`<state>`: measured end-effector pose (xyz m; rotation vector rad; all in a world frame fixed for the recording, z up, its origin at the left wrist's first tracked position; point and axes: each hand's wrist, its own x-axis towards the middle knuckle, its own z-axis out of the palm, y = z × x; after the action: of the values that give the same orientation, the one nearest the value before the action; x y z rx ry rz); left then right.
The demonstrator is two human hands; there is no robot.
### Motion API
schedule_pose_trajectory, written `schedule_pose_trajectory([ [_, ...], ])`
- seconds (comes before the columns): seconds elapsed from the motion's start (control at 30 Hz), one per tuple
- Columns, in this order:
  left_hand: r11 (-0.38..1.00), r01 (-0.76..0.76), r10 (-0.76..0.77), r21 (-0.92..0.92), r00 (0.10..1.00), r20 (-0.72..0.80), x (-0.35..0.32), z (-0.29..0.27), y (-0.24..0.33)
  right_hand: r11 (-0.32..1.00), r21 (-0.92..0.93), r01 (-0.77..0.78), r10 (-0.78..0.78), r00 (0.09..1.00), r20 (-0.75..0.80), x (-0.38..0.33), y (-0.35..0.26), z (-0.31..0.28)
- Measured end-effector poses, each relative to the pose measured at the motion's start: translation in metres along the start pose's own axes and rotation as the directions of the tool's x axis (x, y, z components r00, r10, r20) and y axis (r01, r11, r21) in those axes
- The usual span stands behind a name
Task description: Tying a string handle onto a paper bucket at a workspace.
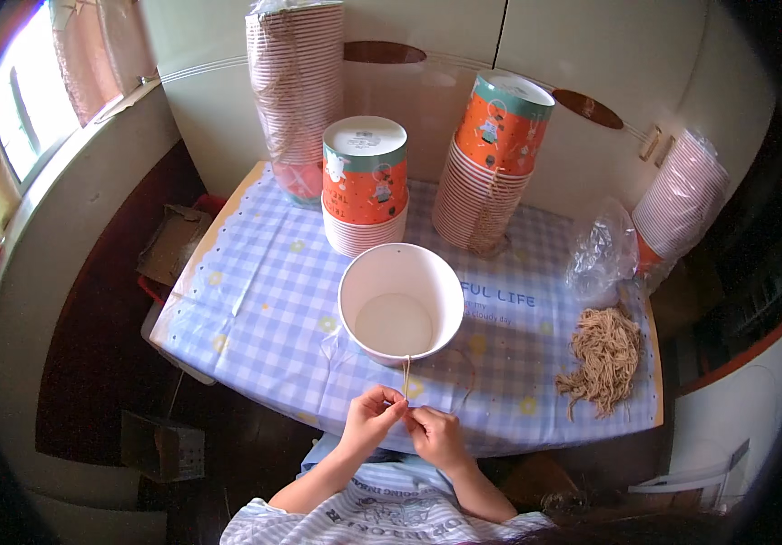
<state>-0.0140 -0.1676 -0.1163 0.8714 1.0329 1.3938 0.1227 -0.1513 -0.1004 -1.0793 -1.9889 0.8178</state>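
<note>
A white paper bucket (399,318) stands upright before me, its mouth open toward me and nothing inside. A thin tan string (406,377) runs from its near rim down to my fingers. My left hand (376,416) pinches the string between thumb and forefinger. Right beside it, almost touching, my right hand (435,432) is also closed on the string, its fingertips partly hidden. On the right side of the table lies a loose heap of tan strings (602,359).
Behind the bucket rise nested stacks of orange and green paper buckets (366,182), (498,145). Taller plastic-wrapped stacks (296,91) stand back left and at right (682,195). Clear crumpled plastic (603,250) lies by the strings. A blue checked cloth (255,300) covers the table.
</note>
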Motion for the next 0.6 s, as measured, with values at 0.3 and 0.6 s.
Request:
schedule_pose_trajectory([
  [0.3,0.947,0.044,-0.097,-0.317,0.983,-0.155,0.008,0.009,-0.001,0.995,-0.024,0.100,-0.100,0.995,-0.012,-0.003,0.004,0.007],
  [0.6,0.948,0.020,-0.078,-0.316,0.982,-0.172,0.032,0.019,0.016,0.985,-0.139,0.101,-0.092,0.993,0.070,-0.009,-0.001,0.002],
])
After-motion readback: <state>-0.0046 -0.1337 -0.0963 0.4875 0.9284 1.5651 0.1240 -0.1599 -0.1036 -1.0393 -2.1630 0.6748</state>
